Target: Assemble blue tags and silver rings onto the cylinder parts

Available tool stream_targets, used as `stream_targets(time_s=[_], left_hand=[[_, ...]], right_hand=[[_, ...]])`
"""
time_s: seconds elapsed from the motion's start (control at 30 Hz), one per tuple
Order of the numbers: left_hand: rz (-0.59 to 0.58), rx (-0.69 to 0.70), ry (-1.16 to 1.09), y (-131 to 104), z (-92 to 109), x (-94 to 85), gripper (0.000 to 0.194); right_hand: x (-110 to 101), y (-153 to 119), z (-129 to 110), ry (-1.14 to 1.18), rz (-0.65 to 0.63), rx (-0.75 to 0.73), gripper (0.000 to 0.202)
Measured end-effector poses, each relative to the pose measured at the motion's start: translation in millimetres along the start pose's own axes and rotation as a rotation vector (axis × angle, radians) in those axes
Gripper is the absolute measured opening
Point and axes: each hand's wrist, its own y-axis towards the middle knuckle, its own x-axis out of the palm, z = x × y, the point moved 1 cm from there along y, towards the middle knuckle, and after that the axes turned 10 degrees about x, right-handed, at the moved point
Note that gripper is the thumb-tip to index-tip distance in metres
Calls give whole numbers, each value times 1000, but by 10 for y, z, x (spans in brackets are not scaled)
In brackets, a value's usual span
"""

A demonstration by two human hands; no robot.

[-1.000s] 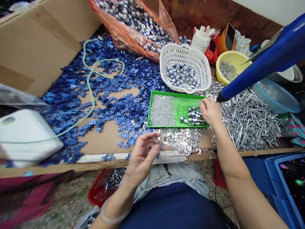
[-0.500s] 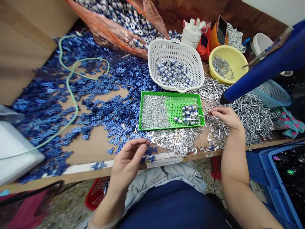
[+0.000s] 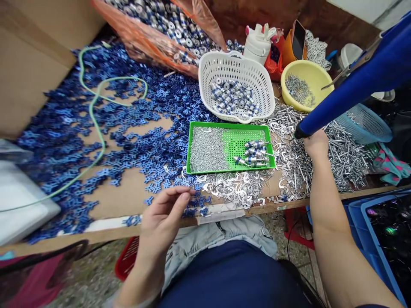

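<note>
My left hand (image 3: pixel 167 209) hovers over the table's front edge, thumb and fingertips pinched; whatever they hold is too small to make out. My right hand (image 3: pixel 317 144) is over the pile of silver pins (image 3: pixel 345 158), its fingers hidden behind the tip of a blue tool (image 3: pixel 346 94). Between the hands lies a green tray (image 3: pixel 231 170) with tiny silver parts (image 3: pixel 208 149) at its left and several blue-and-silver cylinders with wire ends (image 3: pixel 255 152) at its right. Silver hook-shaped pieces (image 3: pixel 237 188) lie before the tray, and blue metal pieces (image 3: pixel 128 141) spread across the left.
Behind the tray stands a white basket (image 3: pixel 268 92) of cylinders, beside an orange bag (image 3: pixel 154 45) of more. A white bottle (image 3: pixel 257 45), a yellow bowl (image 3: pixel 287 100) and a light blue basket (image 3: pixel 369 126) are farther right. A green cord (image 3: pixel 102 141) crosses the left.
My right hand has moved away from the tray's right edge, up and right to behind the blue tool's tip. My left hand has shifted slightly left.
</note>
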Motion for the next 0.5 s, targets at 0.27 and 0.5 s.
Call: stream_targets(time_s=[0.27, 0.5], left_hand=[[117, -22, 31, 3, 36, -51, 17], [41, 23, 73, -31, 46, 48, 17]], right_hand=[[-258, -1110, -117, 581, -15, 255, 31], [-140, -1921, -239, 311, -163, 157, 17]])
